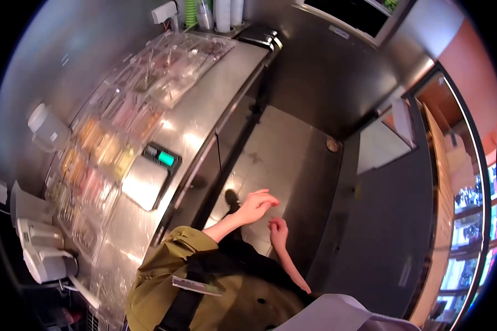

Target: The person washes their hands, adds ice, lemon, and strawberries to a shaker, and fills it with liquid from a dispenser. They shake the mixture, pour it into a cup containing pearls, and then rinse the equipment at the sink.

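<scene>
My left hand is held out in front of my body, over the floor, its fingers loosely stretched toward the right and nothing visible in them. Just below it and apart from it is my right hand, fingers curled inward, with no object showing. Nearest to the left hand, on the steel counter, lies a kitchen scale with a lit green display. Clear containers of food line the counter behind the scale. I wear an olive jacket with a black strap across it.
White plastic jugs stand at the near left. Stacked cups and a black appliance sit at the counter's far end. A dark grey cabinet front bounds the right side. Tiled floor runs between.
</scene>
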Action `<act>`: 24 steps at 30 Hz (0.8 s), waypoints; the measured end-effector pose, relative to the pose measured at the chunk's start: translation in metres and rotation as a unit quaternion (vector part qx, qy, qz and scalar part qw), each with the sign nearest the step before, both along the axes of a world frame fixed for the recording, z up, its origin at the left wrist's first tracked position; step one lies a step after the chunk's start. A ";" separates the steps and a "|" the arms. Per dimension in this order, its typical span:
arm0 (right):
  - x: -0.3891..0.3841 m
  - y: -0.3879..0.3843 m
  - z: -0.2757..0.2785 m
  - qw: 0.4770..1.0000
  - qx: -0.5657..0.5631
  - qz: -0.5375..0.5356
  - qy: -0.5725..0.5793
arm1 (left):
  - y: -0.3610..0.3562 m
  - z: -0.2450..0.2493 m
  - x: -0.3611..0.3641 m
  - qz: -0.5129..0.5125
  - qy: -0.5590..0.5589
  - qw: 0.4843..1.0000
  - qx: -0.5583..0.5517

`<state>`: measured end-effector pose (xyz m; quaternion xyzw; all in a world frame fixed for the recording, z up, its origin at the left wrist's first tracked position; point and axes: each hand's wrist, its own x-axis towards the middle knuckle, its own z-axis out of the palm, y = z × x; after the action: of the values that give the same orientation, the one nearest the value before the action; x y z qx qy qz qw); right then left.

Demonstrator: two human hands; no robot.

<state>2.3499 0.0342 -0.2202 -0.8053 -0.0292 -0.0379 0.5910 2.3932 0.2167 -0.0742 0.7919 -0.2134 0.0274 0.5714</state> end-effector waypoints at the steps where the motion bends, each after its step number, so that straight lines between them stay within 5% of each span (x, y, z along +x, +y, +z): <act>1: 0.030 -0.003 -0.003 0.999 -0.001 0.001 0.032 | 0.001 0.026 0.029 0.016 0.195 0.975 -0.109; 4: 0.146 0.000 0.003 0.995 -0.059 -0.065 0.041 | 0.011 -0.027 0.153 0.000 0.145 0.973 -0.178; 7: 0.270 -0.008 0.017 0.983 -0.178 -0.031 -0.020 | 0.026 0.037 0.269 0.145 -0.166 0.975 -0.010; 9: 0.360 0.022 0.067 0.982 -0.179 -0.003 -0.068 | 0.061 0.081 0.332 0.218 -0.245 0.944 0.024; 13: 0.480 0.060 0.116 0.988 -0.103 0.001 -0.115 | 0.156 0.131 0.428 0.299 0.002 0.934 -0.198; 14: 0.511 0.071 0.117 0.991 -0.085 -0.005 -0.107 | 0.187 0.147 0.451 0.346 -0.027 0.929 -0.132; 16: 0.562 0.085 0.106 0.991 -0.090 -0.005 -0.094 | 0.254 0.167 0.507 0.416 -0.270 0.866 0.056; 20: 0.715 0.125 0.113 0.986 -0.076 0.052 -0.138 | 0.367 0.280 0.591 0.475 -0.315 0.819 0.071; 22: 0.805 0.193 0.195 0.948 0.005 0.113 -0.299 | 0.405 0.362 0.632 0.497 -0.344 0.790 0.104; 24: 0.889 0.275 0.291 0.894 0.126 0.214 -0.372 | 0.431 0.439 0.671 0.559 -0.384 0.708 0.197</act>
<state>3.2391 0.3094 0.0711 -0.6252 -0.4139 -0.2105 0.6273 3.0641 0.6482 0.3647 0.7819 0.0673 0.6009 0.1518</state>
